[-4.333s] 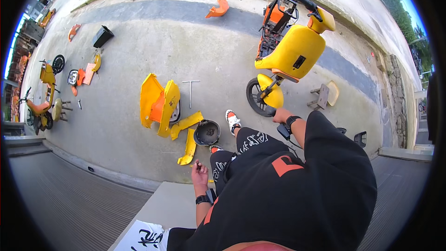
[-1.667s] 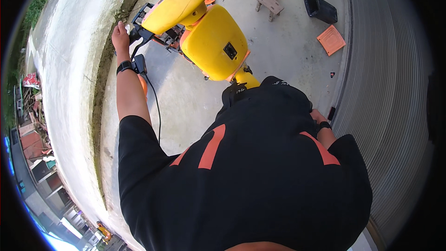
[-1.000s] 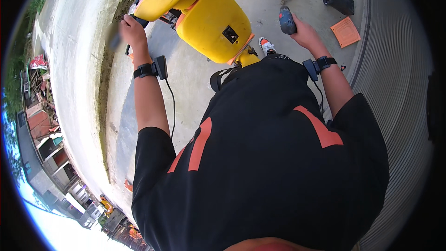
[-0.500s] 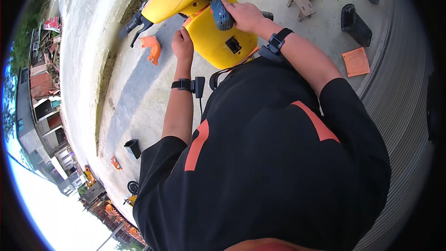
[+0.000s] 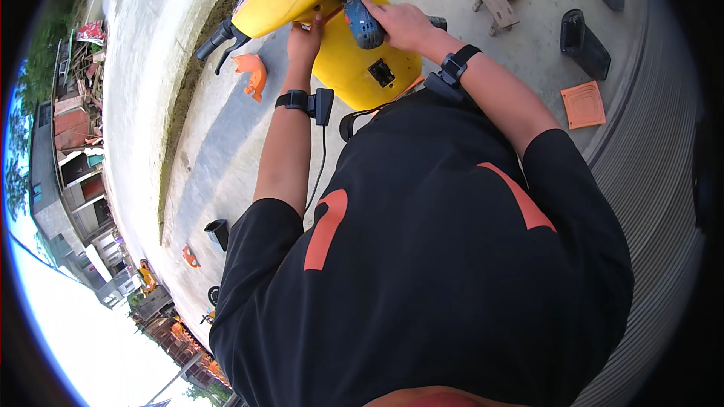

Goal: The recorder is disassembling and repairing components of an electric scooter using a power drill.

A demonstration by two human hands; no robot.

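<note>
Bright, diffuse daylight fills the view, strongest at the lower left, where the sky [image 5: 75, 324] burns out to white with a blue fringe along the rim. The pale wall [image 5: 139, 98] glares, nearly bleached. A bluish darker band crosses the concrete ground [image 5: 237, 177]; whether it is shadow or surface colour is unclear. The black shirt [image 5: 452, 279] swallows detail. Fisheye distortion bows the ridged grey surface [image 5: 667, 203], and corners fall to black. The drill [image 5: 363, 26] looks fairly sharp; far foliage [image 5: 56, 60] is soft.
</note>
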